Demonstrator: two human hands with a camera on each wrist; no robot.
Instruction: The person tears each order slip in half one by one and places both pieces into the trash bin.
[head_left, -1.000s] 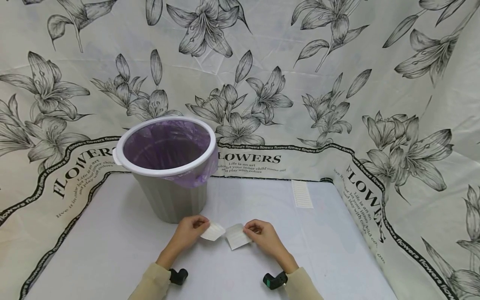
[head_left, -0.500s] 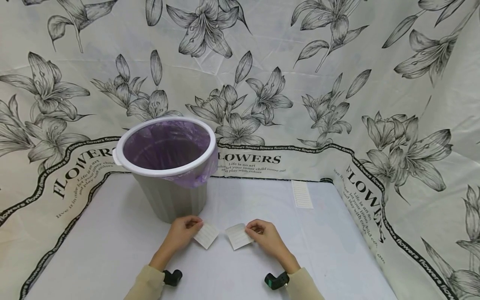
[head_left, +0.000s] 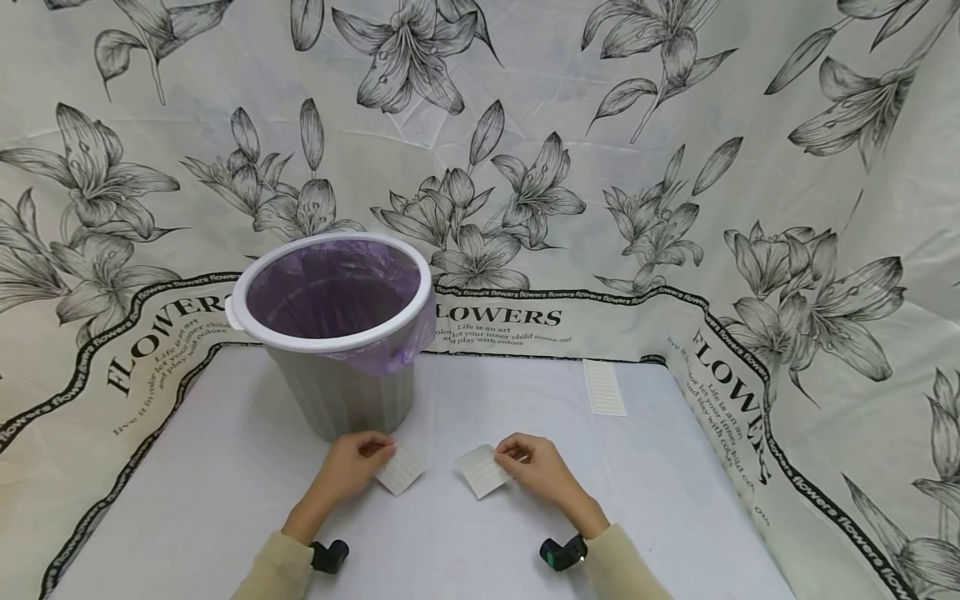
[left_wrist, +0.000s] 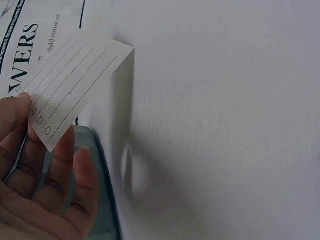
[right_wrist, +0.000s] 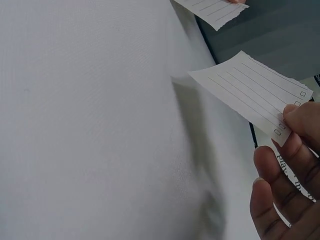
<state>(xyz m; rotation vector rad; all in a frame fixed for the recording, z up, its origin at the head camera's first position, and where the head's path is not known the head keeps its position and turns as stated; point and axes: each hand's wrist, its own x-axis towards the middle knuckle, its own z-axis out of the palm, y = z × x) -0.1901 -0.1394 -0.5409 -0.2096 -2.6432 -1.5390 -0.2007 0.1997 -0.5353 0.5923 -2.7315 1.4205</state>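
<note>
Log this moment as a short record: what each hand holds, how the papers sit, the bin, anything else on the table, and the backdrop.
Left hand: pinches left piece
Right hand: pinches right piece
Pieces: both paper, printed with lines and small boxes; apart from each other
Bin: grey, upright, on the person's left, white rim
Liner: purple, folded over the rim
Strip: lined, flat near the far edge, right of centre
Table: white surface
Backdrop: flower-print cloth

Beige sleeves (head_left: 276, 568); black angular wrist cameras (head_left: 334, 553) (right one shows small green patch (head_left: 551, 558)).
</note>
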